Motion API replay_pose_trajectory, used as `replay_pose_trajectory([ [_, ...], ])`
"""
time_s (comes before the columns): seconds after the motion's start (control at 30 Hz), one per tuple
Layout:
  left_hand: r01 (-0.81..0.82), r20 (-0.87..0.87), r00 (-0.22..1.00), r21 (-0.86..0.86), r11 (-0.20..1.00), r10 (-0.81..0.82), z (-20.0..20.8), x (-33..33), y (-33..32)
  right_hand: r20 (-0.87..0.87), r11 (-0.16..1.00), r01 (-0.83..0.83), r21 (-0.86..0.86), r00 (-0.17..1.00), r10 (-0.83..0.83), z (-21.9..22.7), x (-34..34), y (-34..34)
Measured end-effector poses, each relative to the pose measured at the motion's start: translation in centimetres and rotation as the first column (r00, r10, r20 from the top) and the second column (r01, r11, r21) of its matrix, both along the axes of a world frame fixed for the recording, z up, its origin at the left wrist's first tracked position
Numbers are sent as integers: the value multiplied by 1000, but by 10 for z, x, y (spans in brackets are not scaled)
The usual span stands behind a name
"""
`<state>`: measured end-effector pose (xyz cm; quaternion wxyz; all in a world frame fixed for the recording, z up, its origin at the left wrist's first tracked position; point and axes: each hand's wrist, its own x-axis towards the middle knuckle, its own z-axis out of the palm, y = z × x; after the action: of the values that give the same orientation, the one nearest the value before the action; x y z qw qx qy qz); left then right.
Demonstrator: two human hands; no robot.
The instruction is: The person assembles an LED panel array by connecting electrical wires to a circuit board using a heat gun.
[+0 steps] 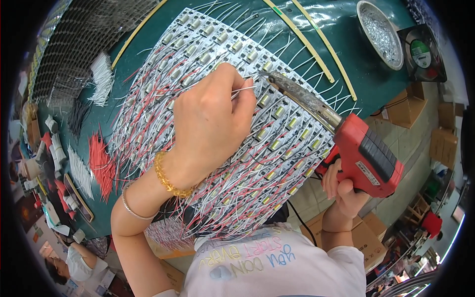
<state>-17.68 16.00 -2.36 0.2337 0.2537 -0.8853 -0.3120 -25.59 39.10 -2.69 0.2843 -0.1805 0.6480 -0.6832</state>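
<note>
My left hand (pixel 213 111) is closed in a pinch on a thin white wire (pixel 245 89) above a large panel of circuit boards (pixel 277 110). Rows of small boards fill the panel, each with a pale cylindrical part, and many red, white and black wires hang from them. Wrapped round the handle of a red and black soldering gun (pixel 366 156) is my right hand (pixel 341 185). The gun's dark metal tip reaches the boards just right of my left fingertips. Whether the tip touches a joint is too small to tell.
Bundles of white wires (pixel 102 78), black wires (pixel 78 118) and red wires (pixel 101 163) lie on the green table (pixel 341 29) at left. Yellow strips (pixel 309 47) lie behind the panel. A metal bowl (pixel 363 15) and a solder spool (pixel 420 53) stand far right. Cardboard boxes (pixel 403 106) are below.
</note>
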Motion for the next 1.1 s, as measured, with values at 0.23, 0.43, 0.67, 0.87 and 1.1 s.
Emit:
replay_pose_trajectory([
  [0.23,-16,10,1000,64,998,15,1,-1,-1,63,999,32,-16,998,-31,-4,0,16],
  [0.43,-16,16,1000,67,998,15,3,0,-1,77,997,57,-46,996,-53,0,2,12],
  [0.67,15,143,990,56,998,-23,21,11,-11,-58,995,39,-87,997,-44,7,0,-1],
  [0.87,-102,138,989,330,938,59,69,27,-16,29,995,63,-81,998,-61,11,-7,20],
  [1.1,63,106,992,53,997,-69,14,1,15,-5,998,65,-9,998,-65,16,7,12],
])
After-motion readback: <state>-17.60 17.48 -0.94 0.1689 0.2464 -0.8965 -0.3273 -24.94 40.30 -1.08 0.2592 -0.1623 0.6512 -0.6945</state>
